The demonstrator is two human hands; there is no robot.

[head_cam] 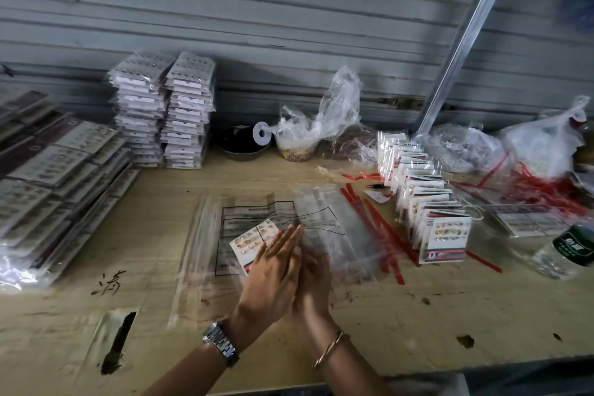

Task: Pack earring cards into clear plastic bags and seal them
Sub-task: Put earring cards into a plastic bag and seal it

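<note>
I saw the left hand (273, 270) lying flat over the earring card (249, 243), its fingers straight and held together, pointing away from me and a little to the right. The card lay on the cardboard-covered table (160, 190), in or under a clear plastic bag (257, 212) with a printed warning frame; I could not tell which. Only the left part of the card came out from under the fingers, with its striped edge on the near side, so I could not decide its long axis. The printed frame of the bag ran from near to far. The right hand (316, 280) was just right of the card, close against the left hand and blurred, partly behind clear film, and I could not tell how its fingers lay. I judged the left hand was the nearer one to the card, so it should hold the card while the right hand works the bag. To the right of the card were loose clear bags (340, 228), then red strips (382, 231), then a row of unpacked earring cards (427, 202).
</note>
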